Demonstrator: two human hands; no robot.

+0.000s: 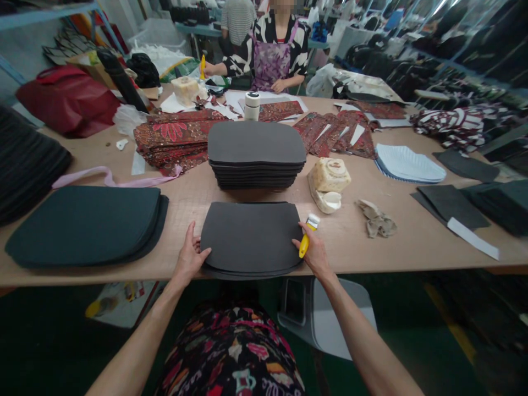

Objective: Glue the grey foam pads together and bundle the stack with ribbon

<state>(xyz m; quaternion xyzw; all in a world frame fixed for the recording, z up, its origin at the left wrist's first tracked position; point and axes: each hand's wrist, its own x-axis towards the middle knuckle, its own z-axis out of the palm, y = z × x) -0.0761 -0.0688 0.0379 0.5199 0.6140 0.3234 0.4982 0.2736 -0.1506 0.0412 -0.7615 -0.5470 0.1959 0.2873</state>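
Observation:
A small pile of dark grey, round-cornered panels (251, 236) lies at the table's front edge, directly before me. My left hand (192, 254) grips the pile's left edge, its thumb on top and its index finger stretched away from me. In my right hand (314, 250) is a paintbrush (304, 245) with a yellow handle and pale bristles. That hand's thumb and fingers also touch the pile's right edge. Just behind stands a taller stack of similar grey panels (256, 144). To its right, a crusted pale tub (329, 176) has a white-coated piece at its front.
Dark green panels (82, 225) lie left, with a pink strip (111, 177) behind them. Red patterned fabric pieces (177, 137) and a white bottle (252, 106) stand farther back. A crumpled rag (376, 219) lies right. Across the table, a person (274, 49) holds another yellow brush.

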